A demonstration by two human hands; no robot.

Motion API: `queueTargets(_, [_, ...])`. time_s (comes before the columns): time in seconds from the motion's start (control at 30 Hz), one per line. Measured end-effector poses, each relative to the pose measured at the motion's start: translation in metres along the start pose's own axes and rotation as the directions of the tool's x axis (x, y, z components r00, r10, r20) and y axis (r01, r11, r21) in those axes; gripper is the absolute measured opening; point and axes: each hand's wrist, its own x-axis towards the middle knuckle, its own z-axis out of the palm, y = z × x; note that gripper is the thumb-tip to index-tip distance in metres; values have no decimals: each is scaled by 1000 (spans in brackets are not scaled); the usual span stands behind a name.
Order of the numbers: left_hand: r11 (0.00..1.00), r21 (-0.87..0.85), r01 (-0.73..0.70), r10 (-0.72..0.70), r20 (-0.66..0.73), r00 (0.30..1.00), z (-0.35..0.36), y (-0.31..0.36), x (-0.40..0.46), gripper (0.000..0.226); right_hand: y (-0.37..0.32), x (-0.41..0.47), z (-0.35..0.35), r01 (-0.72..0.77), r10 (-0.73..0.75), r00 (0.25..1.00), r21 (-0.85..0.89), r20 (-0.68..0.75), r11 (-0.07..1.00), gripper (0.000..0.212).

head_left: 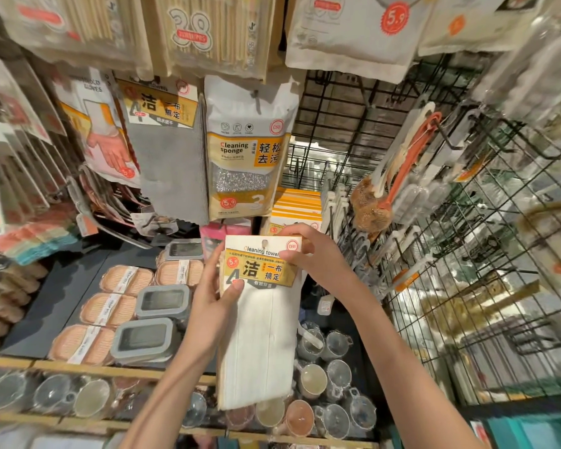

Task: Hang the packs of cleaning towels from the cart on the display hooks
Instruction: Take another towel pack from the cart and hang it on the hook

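In front of the grid rack, left hand [212, 296] and right hand [308, 251] both grip a white towel pack [259, 319] at its header. Hanging step underway; next, the header hole must line up with a hook, apparently the one behind it.

Warm, even indoor light — edges blurred and bent, centre sharp.

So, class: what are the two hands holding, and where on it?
A white cleaning towel pack: left hand on its left edge, right hand at the header card's top right corner.
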Motion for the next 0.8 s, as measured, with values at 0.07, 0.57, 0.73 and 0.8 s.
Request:
queueTargets(0.07, [1000,7,27,-27,-13,1000,3,-2,0,60,5,1,2,-25,25,999,15,-35,1000,27])
queueTargets(0.57, [928,373,-22,36,-31,999,-3,-14,0,47,59,18,-10,-133,162,934,111,-318,985,26])
queueTargets(0.73, [914,405,-7,27,-44,999,-8,-18,3,43,73,43,-5,-187,203,909,79,-364,979,23])
queueTargets(0.8, [924,383,4,16,-48,999,-9,-18,5,41,76,53,-2,-185,197,901,68,-387,980,23])
